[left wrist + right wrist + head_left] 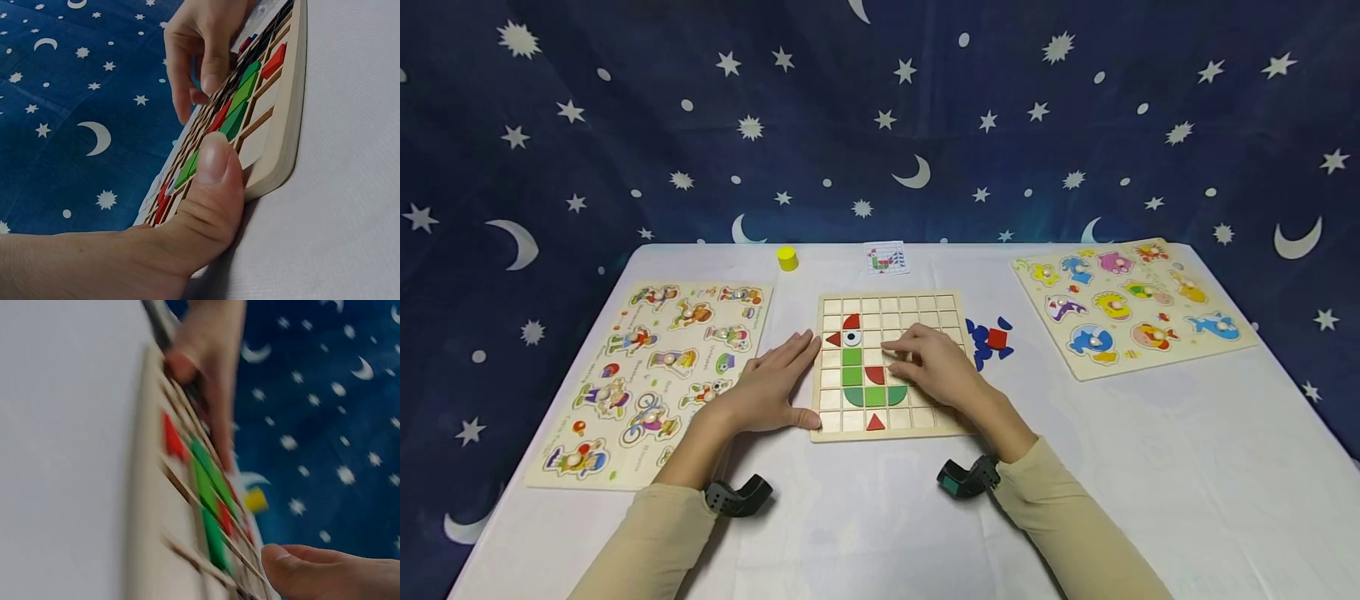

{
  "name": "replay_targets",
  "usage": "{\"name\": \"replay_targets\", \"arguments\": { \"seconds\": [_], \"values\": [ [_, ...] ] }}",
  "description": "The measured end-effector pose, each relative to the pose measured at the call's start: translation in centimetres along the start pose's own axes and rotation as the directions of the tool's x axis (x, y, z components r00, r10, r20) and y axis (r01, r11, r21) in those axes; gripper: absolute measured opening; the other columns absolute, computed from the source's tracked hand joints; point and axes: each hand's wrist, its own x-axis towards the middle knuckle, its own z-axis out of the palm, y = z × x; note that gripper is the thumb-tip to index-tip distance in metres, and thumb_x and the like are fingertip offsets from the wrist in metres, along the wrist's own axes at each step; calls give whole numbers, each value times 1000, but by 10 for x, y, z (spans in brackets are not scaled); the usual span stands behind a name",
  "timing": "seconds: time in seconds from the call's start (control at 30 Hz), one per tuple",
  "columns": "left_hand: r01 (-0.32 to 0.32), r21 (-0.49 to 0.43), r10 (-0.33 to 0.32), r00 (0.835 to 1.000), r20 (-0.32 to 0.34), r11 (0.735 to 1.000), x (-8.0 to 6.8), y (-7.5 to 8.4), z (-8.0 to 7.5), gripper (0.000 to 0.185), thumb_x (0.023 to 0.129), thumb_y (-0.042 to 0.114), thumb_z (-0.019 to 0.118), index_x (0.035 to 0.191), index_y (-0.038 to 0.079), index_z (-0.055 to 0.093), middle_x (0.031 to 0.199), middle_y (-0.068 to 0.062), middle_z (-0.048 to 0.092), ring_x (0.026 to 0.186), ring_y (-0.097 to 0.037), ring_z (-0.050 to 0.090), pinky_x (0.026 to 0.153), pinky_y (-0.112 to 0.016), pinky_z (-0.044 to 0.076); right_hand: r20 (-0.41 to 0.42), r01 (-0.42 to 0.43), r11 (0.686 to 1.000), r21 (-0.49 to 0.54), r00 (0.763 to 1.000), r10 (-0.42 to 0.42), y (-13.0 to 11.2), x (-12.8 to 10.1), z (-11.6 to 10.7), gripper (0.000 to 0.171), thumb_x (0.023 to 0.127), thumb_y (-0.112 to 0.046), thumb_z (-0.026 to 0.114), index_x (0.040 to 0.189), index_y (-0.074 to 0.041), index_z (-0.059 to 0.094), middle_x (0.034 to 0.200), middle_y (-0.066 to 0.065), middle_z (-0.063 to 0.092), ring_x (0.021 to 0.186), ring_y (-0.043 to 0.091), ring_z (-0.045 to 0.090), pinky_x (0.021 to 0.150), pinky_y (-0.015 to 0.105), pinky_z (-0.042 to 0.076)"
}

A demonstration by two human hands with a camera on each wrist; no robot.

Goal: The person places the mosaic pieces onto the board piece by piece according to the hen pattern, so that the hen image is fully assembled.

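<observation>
A gridded wooden board [891,433] lies mid-table, bearing a figure of flat red and green pieces. Green squares [852,367] run down to a row with rounded green ends. A white eye disc [852,338], a red triangle [833,339] and a red quarter-round [852,321] form the top; another red quarter-round [875,375] sits beside the green squares. My left hand [772,385] steadies the board's left edge, fingers extended, thumb at the near corner. Over the grid's middle hovers my right hand [936,367], fingers bent and apart; no piece shows between them.
Several blue pieces [981,337] and a red square [997,338] lie right of the board. Behind it are a small pattern card [887,257] and a yellow cylinder [787,258]. Knobbed picture puzzles flank it, children at left [647,333], sea animals at right [1135,304].
</observation>
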Motion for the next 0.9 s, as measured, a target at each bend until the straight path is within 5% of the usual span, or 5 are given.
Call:
{"name": "replay_targets", "arguments": {
  "seconds": [0.2,0.43,0.6,0.9],
  "values": [
    [-3,-5,3,1000,-5,1000,0,-1,1,117,66,67,68,154,14,12,161,-8,7,149,-30,7,108,-67,18,-53,-43,999,6,998,43,33,-3,-43,31,87,-20,70,117,-12,69,101,7,64,82,17,56,72,31,45],
    [0,-12,0,1000,-8,1000,0,-2,2,117,66,67,69,154,15,12,161,-7,8,149,-29,8,109,-67,16,24,-164,981,-104,986,168,80,-18,-83,39,85,-18,72,121,-8,66,104,11,64,84,22,51,72,33,42],
    [1,-19,-1,1000,-6,1000,-1,-1,1,117,66,67,69,154,14,13,161,-8,8,148,-30,8,109,-67,15,96,-214,971,-106,970,224,94,-24,-92,40,83,-16,74,120,-7,66,102,11,65,85,23,50,72,32,41],
    [-4,-19,4,1000,-8,1000,0,-1,2,117,66,66,69,154,14,12,161,-8,8,149,-30,7,109,-67,15,101,-258,958,-129,957,271,96,-25,-92,42,80,-21,76,117,-5,65,94,9,62,83,22,51,71,32,41]
  ]
}}
